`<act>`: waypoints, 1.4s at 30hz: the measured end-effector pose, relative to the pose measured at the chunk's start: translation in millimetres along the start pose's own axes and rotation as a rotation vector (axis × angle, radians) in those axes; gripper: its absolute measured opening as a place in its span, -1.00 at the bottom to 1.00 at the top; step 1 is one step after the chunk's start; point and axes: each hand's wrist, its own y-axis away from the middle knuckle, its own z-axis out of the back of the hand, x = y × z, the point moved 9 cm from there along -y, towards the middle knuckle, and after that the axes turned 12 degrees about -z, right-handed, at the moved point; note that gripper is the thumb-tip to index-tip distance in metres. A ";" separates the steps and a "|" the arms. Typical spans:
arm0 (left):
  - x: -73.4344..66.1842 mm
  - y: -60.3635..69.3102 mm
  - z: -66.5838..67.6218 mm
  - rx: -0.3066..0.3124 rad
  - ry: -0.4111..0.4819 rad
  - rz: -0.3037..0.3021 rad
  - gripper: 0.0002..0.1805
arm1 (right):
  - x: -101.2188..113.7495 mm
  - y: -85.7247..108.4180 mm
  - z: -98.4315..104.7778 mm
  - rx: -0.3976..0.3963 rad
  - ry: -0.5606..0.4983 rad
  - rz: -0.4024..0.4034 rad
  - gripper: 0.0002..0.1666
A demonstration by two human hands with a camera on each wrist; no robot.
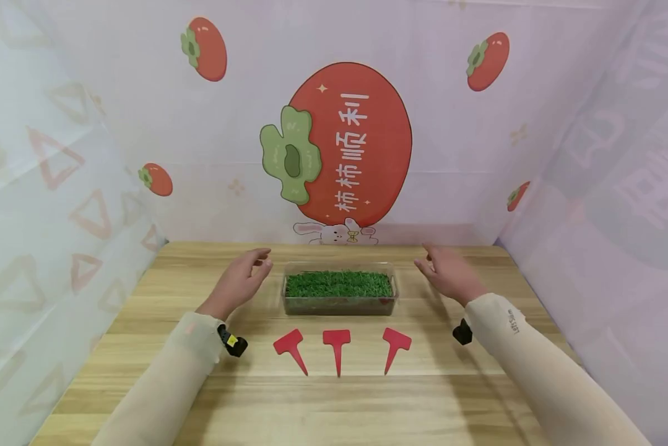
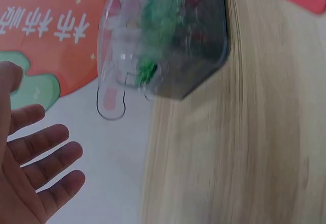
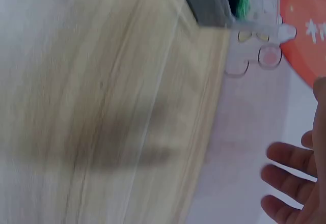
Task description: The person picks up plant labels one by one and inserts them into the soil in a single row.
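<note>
A clear plastic box point(image 1: 339, 306) holding green artificial grass point(image 1: 338, 284) stands on the wooden table, between the two hands. The left hand point(image 1: 241, 282) is to the box's left, apart from it, fingers relaxed and holding nothing; the left wrist view shows that hand point(image 2: 30, 168) with its fingers spread near the box point(image 2: 204, 56). To the box's right, also apart, the right hand point(image 1: 449, 272) has loose, empty fingers, seen too in the right wrist view point(image 3: 300, 178). Three red T-shaped tags lie in front of the box: left point(image 1: 289, 342), middle point(image 1: 336, 338) and right point(image 1: 397, 339).
The wooden tabletop point(image 1: 334, 409) reaches back to a hanging cloth point(image 1: 233, 124) printed with persimmons and a rabbit. Pale patterned cloths also hang at the left point(image 1: 49, 186) and right point(image 1: 607, 186). A black wrist device sits on each wrist.
</note>
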 end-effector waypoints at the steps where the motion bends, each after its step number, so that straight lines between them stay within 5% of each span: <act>1: -3.3 -0.8 -1.1 -0.003 0.000 -0.008 -0.26 | 5.5 1.3 -0.5 0.002 -0.005 0.015 -0.15; 14: -18.4 -4.0 -20.1 0.042 -0.036 -0.009 -0.32 | 51.9 13.1 -15.1 -0.032 -0.003 0.098 -0.40; 22: -19.4 -0.3 -37.9 0.119 0.016 0.004 -0.42 | 57.4 18.1 -24.2 -0.012 -0.053 0.090 -0.35; 42: -18.1 3.9 -53.3 0.214 -0.090 -0.004 -0.30 | 66.0 25.3 -53.7 0.138 -0.033 0.029 -0.28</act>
